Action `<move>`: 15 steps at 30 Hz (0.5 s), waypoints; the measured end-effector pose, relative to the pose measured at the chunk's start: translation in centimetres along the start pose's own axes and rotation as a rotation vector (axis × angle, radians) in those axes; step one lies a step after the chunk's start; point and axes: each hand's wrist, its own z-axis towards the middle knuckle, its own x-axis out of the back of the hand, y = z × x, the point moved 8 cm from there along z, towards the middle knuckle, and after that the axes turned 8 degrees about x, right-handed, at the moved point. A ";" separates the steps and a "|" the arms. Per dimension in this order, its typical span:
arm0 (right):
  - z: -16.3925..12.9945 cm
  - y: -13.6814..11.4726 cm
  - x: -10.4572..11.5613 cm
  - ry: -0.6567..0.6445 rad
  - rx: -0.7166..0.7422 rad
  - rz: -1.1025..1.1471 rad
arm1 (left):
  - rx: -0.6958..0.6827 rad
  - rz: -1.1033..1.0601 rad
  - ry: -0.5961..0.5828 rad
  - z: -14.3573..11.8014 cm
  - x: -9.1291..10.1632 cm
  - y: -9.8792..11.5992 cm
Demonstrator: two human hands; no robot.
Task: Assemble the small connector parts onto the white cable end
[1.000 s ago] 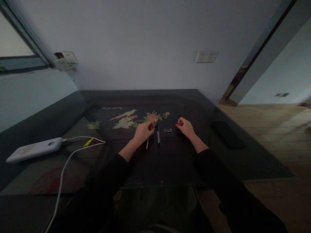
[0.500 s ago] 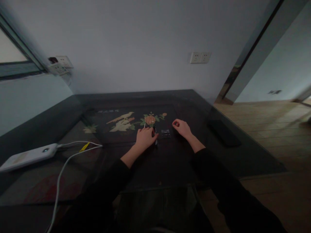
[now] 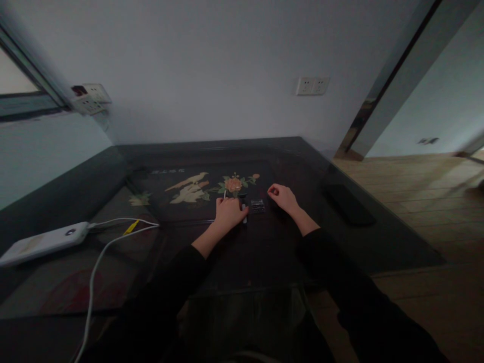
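Since a second ago the left hand (image 3: 229,213) has come down on the pen (image 3: 244,218), fingers curled over it on the counter (image 3: 264,252); right hand (image 3: 282,196) loosely fisted, empty; small clear box (image 3: 257,204) untouched; pen unlifted

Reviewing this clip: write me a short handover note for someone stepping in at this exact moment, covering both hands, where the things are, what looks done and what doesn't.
Left hand: palm down on the dark glass-topped table, fingers closed over a thin white stick whose tip pokes out above the knuckles; beside it a small black-and-white pen-like tool lies partly under the hand.
Right hand: loosely curled, resting on the table; whether it holds anything cannot be told.
Small clear ridged plastic piece: lies between the hands, untouched.
White power bank with white cable: far left.
Done: stick in hand. Left: the clear piece not yet handled.
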 end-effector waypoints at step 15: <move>0.0 -0.4 0.0 -0.047 -0.005 -0.042 | 0.084 -1.404 -0.441 -1.9 1.1 1.8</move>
